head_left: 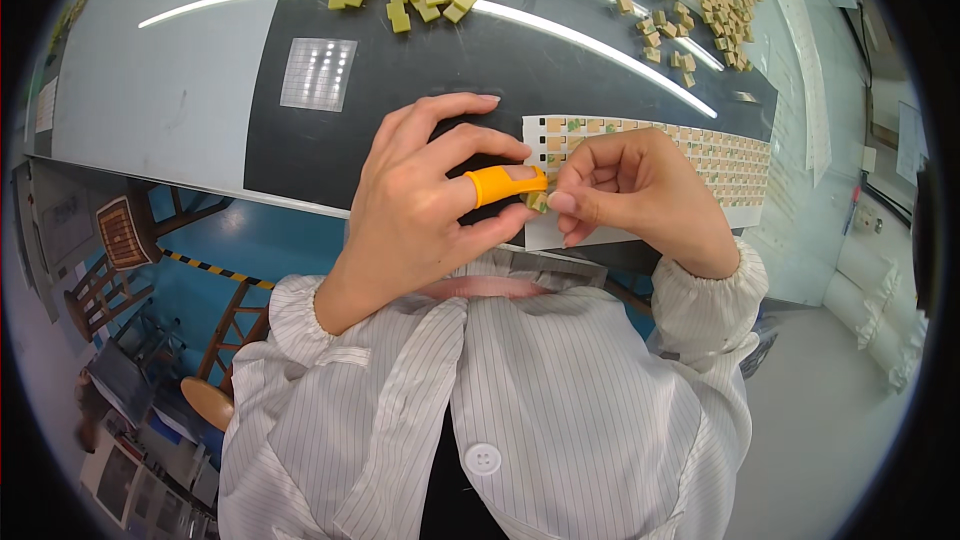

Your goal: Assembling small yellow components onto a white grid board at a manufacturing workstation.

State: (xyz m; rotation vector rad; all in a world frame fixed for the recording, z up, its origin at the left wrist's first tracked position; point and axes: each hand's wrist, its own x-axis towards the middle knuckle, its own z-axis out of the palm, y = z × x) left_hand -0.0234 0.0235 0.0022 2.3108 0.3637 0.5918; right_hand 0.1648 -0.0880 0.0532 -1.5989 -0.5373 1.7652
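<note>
Bright, sharp fisheye view; overhead strip-light glare streaks the dark mat point(480, 50).

Blue floor point(262, 240) with striped tape, wooden stools point(210, 395), perhaps shelving lower left.

A small tan square piece point(538, 201), greenish on one face, is pinched between the fingertips of the left hand point(420, 195) and the right hand point(640, 195), just above the near edge of the sheet. An orange finger cot point(503, 184) is worn on the left index finger, its tip touching the piece. The white backing sheet point(650, 155) is laid flat on the dark mat, right of centre, under the right hand; it is gridded with rows of tan squares, and several cells at its left end show dark or green. Finer detail of the piece cannot be resolved.
</note>
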